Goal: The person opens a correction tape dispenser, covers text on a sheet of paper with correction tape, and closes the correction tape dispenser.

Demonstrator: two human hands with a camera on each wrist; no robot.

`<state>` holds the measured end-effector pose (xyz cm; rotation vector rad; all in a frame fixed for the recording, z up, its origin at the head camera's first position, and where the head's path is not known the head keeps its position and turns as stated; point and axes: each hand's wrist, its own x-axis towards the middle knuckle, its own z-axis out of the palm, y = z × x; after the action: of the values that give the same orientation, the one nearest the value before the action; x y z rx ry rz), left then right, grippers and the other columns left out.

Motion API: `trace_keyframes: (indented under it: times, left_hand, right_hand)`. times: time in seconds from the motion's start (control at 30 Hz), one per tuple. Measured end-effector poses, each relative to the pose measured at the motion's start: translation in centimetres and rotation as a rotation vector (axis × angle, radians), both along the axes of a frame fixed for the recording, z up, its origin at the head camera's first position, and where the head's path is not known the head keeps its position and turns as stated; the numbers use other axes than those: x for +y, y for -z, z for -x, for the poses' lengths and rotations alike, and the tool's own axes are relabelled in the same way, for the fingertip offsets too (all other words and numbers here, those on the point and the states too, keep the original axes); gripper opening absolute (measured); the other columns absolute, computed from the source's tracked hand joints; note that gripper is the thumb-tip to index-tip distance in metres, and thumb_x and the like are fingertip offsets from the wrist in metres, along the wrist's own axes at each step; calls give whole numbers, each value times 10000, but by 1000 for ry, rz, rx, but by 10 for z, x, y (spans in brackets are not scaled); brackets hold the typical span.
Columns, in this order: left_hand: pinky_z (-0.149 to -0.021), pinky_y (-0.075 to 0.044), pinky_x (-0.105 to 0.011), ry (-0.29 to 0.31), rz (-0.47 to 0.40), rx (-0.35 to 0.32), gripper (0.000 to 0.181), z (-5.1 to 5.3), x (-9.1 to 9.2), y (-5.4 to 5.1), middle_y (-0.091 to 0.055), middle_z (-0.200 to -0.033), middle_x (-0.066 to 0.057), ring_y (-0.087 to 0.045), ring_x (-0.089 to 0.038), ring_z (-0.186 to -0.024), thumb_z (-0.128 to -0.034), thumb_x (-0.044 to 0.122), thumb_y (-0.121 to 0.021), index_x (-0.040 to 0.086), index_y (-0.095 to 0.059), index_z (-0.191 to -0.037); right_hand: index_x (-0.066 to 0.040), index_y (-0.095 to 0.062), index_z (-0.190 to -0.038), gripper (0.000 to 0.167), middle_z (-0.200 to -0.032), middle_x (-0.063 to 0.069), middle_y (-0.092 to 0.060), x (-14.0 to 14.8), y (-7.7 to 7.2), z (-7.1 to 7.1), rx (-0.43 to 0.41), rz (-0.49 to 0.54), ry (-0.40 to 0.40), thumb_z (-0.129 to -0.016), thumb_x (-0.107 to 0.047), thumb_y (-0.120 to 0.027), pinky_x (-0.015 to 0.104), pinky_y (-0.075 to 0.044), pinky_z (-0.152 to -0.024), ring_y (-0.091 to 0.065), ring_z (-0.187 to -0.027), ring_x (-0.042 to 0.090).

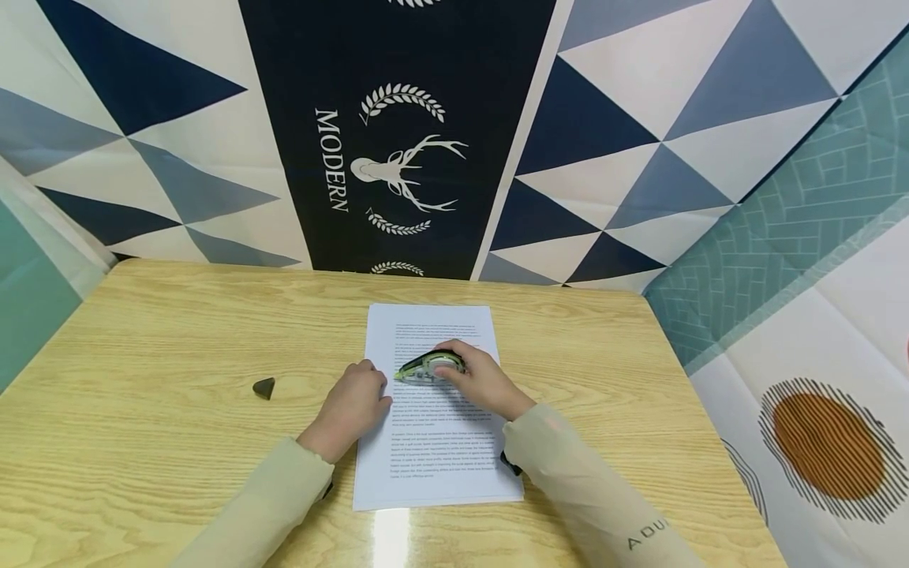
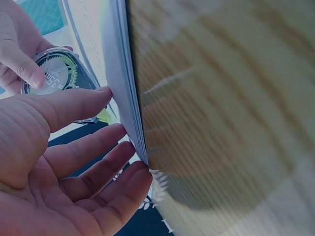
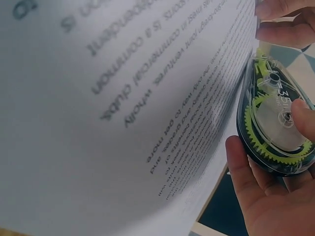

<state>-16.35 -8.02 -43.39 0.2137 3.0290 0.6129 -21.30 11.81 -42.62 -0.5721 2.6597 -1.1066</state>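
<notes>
A stack of printed paper point(image 1: 440, 481) lies on the table, lines of small black text on its top sheet. My right hand point(image 1: 490, 382) holds a correction tape dispenser point(image 1: 429, 365) above the text, thumb on its clear side. Its green gears and white spool show in the right wrist view, where the dispenser point(image 3: 275, 115) has its narrow tip close to the page. At the stack's left edge rests my left hand point(image 1: 353, 406). In the left wrist view its fingertips point(image 2: 114, 130) touch the sheets' edge, fingers loosely bent and gripping nothing.
A small dark cap point(image 1: 263, 388) lies on the wooden table point(image 1: 177, 331), left of my left hand. Behind the table's far edge hangs a patterned cloth point(image 1: 398, 47) with triangles and a deer head. Another printed cloth point(image 1: 802, 426) is on the right.
</notes>
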Motion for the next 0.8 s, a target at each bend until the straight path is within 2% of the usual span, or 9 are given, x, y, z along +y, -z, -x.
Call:
trace_keyframes:
  times: [0.23,0.53,0.8]
  left_hand:
    - [-747,-493,-386,-7,-12,-15,185,-1,0,0,-579,-881,-109,-538,-243,-831,-815,124,-685,-30,-691,-917]
    - [-753,-497,-376,-10,-6,-26,205,0,0,0,-582,-901,-111,-539,-237,-842,-825,128,-674,-36,-691,-947]
    - [-756,-498,-377,-18,-11,-34,218,0,0,1,-592,-928,-117,-544,-242,-854,-824,123,-669,-40,-693,-966]
  right_hand:
    - [-185,-568,-1207,310,-1090,21,-630,-3,0,1,8,-29,-15,-906,-252,-597,362,-458,-834,-576,-948,152]
    - [-92,-535,-1268,373,-1264,78,-579,-9,-12,0,89,-164,-87,-929,-245,-566,419,-420,-1000,-529,-1198,246]
    - [-68,-537,-1256,371,-1262,100,-582,-13,-17,-1,142,-248,-115,-926,-233,-570,410,-404,-1025,-517,-1218,259]
